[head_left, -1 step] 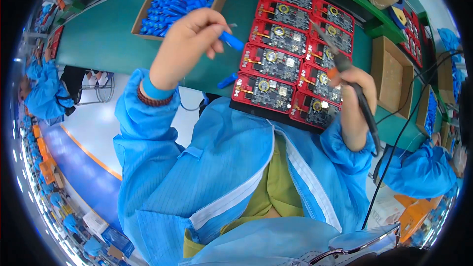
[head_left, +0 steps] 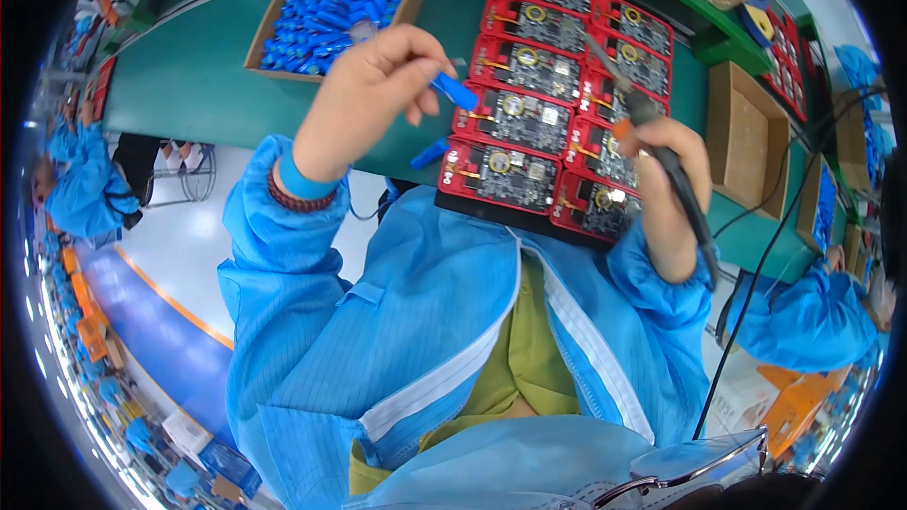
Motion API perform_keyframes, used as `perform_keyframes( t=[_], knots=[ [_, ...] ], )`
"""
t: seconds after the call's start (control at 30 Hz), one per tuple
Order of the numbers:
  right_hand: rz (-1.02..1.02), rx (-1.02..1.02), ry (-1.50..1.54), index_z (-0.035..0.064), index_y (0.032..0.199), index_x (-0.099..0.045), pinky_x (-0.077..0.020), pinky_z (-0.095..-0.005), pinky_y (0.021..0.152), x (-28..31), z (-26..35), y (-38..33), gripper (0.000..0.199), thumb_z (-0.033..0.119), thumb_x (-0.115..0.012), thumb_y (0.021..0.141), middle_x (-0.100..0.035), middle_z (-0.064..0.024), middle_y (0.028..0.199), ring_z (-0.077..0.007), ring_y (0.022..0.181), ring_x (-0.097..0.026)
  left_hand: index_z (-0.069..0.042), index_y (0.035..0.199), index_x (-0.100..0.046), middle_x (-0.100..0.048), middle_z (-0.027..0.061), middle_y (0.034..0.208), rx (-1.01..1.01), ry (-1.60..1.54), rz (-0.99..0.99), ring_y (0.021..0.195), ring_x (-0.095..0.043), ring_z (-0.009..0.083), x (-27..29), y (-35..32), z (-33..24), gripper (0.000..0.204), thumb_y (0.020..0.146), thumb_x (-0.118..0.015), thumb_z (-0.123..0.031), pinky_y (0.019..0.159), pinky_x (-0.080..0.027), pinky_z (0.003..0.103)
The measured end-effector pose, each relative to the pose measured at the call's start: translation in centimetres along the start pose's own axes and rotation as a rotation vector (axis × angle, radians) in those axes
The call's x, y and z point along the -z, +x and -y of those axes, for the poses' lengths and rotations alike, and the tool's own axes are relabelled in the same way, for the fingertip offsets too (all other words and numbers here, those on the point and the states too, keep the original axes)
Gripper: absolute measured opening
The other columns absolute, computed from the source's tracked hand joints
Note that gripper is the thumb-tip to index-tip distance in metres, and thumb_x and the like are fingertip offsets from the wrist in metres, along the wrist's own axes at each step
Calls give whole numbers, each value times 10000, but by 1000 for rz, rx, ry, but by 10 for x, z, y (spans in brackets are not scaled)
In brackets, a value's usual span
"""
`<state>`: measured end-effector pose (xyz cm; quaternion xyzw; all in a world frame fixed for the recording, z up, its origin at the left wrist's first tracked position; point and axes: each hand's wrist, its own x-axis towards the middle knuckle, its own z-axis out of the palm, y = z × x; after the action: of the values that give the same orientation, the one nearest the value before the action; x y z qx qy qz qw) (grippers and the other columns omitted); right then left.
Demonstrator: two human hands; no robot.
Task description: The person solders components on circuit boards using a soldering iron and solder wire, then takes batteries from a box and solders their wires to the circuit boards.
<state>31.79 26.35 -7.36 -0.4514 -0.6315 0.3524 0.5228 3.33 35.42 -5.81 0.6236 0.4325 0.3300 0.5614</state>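
In my left hand (head_left: pixel 359 99) a small blue cylinder (head_left: pixel 457 93), apparently a battery cell, is pinched between thumb and fingers. Its free end is over the left edge of the red trays (head_left: pixel 458 162), which hold circuit boards (head_left: pixel 529 123) in two columns. My right hand (head_left: pixel 658 212) grips a soldering iron (head_left: pixel 641 108) by its dark handle; the tip points up and left above the boards, and contact cannot be made out. Another blue cylinder (head_left: pixel 430 153) lies on the green table just left of the nearest tray.
A cardboard box (head_left: pixel 421 2) full of blue cylinders stands at the far left. Right of the boards is a cardboard box (head_left: pixel 746 142). The iron's black cable (head_left: pixel 756 279) runs down the right side. Co-workers in blue (head_left: pixel 803 321) are on both sides.
My left hand and the blue cylinder have shifted slightly right and down, the cylinder tilting a little. My right hand and the soldering iron have moved slightly left. Both grips are the same.
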Motion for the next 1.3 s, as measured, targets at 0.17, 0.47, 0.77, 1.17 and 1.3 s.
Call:
perform_keyframes(
  t=[0.17,0.47,0.77,1.17,1.3],
  knots=[
    [108,176,-182,50,1107,-548,-459,-333,811,-28,-3,22,482,-6,-751,673,-604,-105,996,-254,908,-593,-22,1012,-513,-635,92,974,56,-121,208,666,-587,80,-47,2,4,93,959,-459,-76,538,-466,187],
    [-32,146,-170,75,1072,-564,-497,-321,719,-32,-14,14,420,-69,-690,698,-619,-90,921,-232,835,-621,-24,1013,-501,-625,75,944,43,-157,246,635,-569,73,-82,6,5,84,959,-455,-69,498,-443,183],
    [-24,22,-98,66,1129,-538,-487,-339,775,-30,-10,6,511,-34,-743,671,-606,-103,941,-250,890,-606,-12,924,-514,-561,55,756,-255,23,15,648,-545,103,-96,9,27,63,912,-520,-73,553,-437,273],
    [-34,404,-378,74,990,-576,-471,-350,663,-24,-27,13,394,-83,-717,658,-643,-82,881,-279,742,-602,-7,888,-518,-575,182,780,-347,418,28,747,-572,374,-101,5,14,94,846,-564,-78,626,-443,448],
    [-38,462,-464,82,1001,-589,-430,-363,610,-22,-26,10,355,-25,-689,677,-607,-95,807,-278,684,-567,-17,884,-518,-577,171,760,-522,585,-41,747,-572,370,-102,6,14,99,829,-579,-73,621,-440,452]
  ],
)
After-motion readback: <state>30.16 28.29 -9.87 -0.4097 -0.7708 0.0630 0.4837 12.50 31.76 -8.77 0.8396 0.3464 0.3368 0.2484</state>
